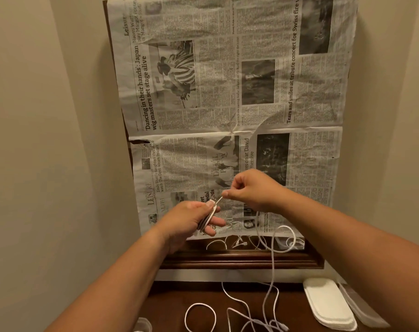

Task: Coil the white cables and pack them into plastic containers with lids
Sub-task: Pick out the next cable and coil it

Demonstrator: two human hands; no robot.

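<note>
Closest to the camera, at the bottom, a thin white cable (pixel 251 315) lies in loose bendy loops on a dark brown wooden surface. One loop (pixel 200 317) makes a round ring shape. Just to the right sits a stack of white lids (pixel 328 305). They are flat, long and have rounded corners. A clear plastic piece (pixel 361 307) lies beside the stack, a bit see-through and shiny. At the very bottom left, the edge of something clear and round (pixel 143 325) peeks in, too cut off to tell what it is.

Next comes the brown wooden bench (pixel 239 259) with a smooth grooved edge. More white cable (pixel 285 238) is piled there in curly loops.

Above that, the left hand (pixel 191 221) has its grip closed around a small flat coil (pixel 207 220) of cable, with many turns pressed together between thumb and fingers. The right hand (pixel 251 190) pinches the same cable tight between thumb and finger, just beside the coil. From there the cable hangs down in a long line to the loops below.

Farther back, crinkly grey newspaper (pixel 227 92) covers the bench. It has wrinkles, a fold across the middle and a small tear on its left edge. Plain beige walls (pixel 48 116) stand on both sides.
</note>
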